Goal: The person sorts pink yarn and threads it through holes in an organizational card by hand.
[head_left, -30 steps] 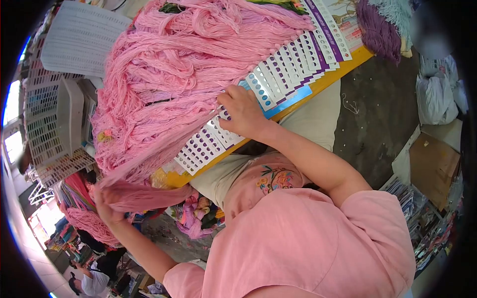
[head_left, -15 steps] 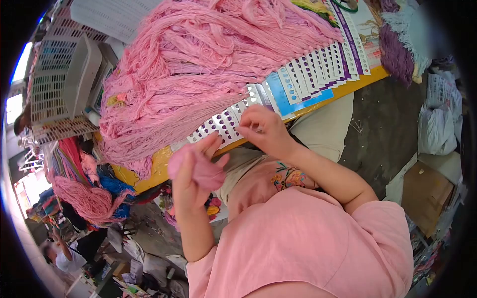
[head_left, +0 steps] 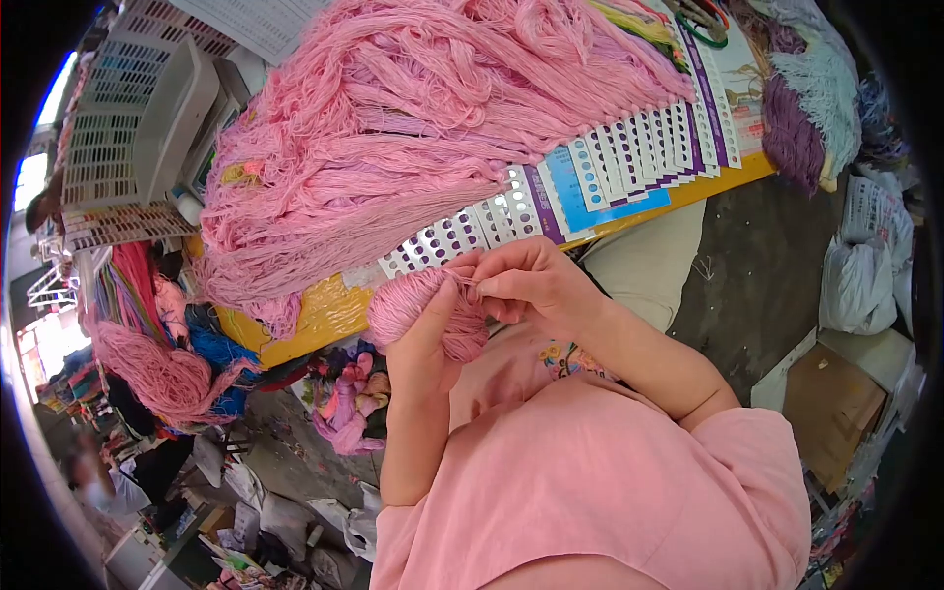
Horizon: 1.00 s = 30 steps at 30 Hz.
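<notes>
My left hand point(head_left: 425, 339) is closed round a bundle of pink thread point(head_left: 398, 307), its strands bulging out on both sides of the thumb. Close against it, my right hand point(head_left: 539, 279) pinches with thumb and forefinger at a fine pink strand coming off the bundle. Both hands are in front of the table's near edge, above my lap. Just beyond them lie long pink thread hanks point(head_left: 383, 128), heaped over the table. Their ends run along white cards with rows of holes point(head_left: 457, 236).
Fanned hole cards point(head_left: 639, 152) lie on a blue sheet point(head_left: 562, 175) by the yellow table edge point(head_left: 324, 320). A white plastic basket point(head_left: 113, 118) stands at the left. Purple and pale blue hanks point(head_left: 801, 108) hang at the right. Cardboard point(head_left: 836, 398) and plastic bags point(head_left: 860, 280) are on the floor.
My left hand has moved right and turned with the thread bundle. My right hand has come down to it, and the two now meet at the strand.
</notes>
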Each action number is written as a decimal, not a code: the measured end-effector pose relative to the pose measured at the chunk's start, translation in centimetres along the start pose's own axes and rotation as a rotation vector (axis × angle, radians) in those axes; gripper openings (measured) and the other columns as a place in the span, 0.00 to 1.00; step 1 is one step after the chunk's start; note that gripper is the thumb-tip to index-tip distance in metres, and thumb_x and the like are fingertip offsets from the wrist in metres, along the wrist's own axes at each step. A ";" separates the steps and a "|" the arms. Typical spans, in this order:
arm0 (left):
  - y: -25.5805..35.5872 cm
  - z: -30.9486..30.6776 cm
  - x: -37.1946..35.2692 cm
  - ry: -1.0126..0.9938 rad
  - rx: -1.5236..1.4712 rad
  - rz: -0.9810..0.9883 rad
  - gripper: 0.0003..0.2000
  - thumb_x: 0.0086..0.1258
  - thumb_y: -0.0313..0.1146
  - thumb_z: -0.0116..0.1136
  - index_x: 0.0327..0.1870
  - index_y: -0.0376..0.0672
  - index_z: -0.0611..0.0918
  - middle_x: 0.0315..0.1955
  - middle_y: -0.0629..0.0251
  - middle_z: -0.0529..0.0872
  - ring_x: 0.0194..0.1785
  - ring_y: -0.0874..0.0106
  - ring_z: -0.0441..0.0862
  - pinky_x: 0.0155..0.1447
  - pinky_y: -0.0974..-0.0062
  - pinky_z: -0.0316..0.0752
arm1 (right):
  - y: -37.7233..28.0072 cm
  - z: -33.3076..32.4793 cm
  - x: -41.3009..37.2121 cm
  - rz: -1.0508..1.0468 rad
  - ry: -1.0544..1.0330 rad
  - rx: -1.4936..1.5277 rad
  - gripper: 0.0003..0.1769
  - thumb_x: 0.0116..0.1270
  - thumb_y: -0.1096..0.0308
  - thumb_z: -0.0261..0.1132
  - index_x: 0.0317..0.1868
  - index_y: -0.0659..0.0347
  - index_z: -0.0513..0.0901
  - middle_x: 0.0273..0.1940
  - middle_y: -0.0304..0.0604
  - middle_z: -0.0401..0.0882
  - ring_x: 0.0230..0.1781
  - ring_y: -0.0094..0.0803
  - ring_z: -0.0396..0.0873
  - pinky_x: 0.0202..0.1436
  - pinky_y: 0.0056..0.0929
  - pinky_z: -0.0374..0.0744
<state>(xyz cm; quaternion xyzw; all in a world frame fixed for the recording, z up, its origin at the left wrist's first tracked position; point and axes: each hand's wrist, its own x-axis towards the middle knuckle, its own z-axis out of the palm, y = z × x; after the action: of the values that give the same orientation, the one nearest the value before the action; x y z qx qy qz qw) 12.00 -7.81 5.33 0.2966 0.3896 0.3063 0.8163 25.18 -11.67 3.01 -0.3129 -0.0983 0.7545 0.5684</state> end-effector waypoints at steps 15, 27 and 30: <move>-0.5 -0.5 0.0 0.030 -0.218 -0.063 0.12 0.60 0.28 0.45 0.43 0.31 0.71 0.27 0.62 0.77 0.28 0.75 0.74 0.33 0.79 0.70 | -0.9 0.1 -0.3 0.090 -0.049 -0.075 0.08 0.56 0.71 0.56 0.34 0.66 0.76 0.27 0.40 0.76 0.21 0.21 0.74 0.24 0.15 0.71; -1.0 -1.3 0.0 0.078 -0.230 -0.076 0.10 0.61 0.29 0.45 0.39 0.32 0.73 0.37 0.57 0.76 0.41 0.69 0.73 0.46 0.73 0.69 | -0.7 -0.1 -0.6 0.081 -0.017 -0.122 0.07 0.57 0.71 0.53 0.31 0.66 0.75 0.17 0.31 0.67 0.12 0.13 0.58 0.15 0.12 0.57; -1.2 -1.1 -0.1 -0.002 -0.269 -0.027 0.14 0.63 0.34 0.41 0.42 0.31 0.71 0.42 0.55 0.73 0.47 0.67 0.70 0.50 0.68 0.65 | -0.7 0.0 -0.5 0.125 0.064 0.048 0.07 0.57 0.71 0.53 0.31 0.66 0.76 0.13 0.27 0.61 0.10 0.11 0.51 0.13 0.13 0.52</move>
<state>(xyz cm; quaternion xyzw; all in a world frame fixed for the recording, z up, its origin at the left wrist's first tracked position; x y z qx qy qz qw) 11.41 -8.35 3.97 0.1794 0.3480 0.3446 0.8532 25.86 -11.89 3.56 -0.3289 -0.0423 0.7802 0.5304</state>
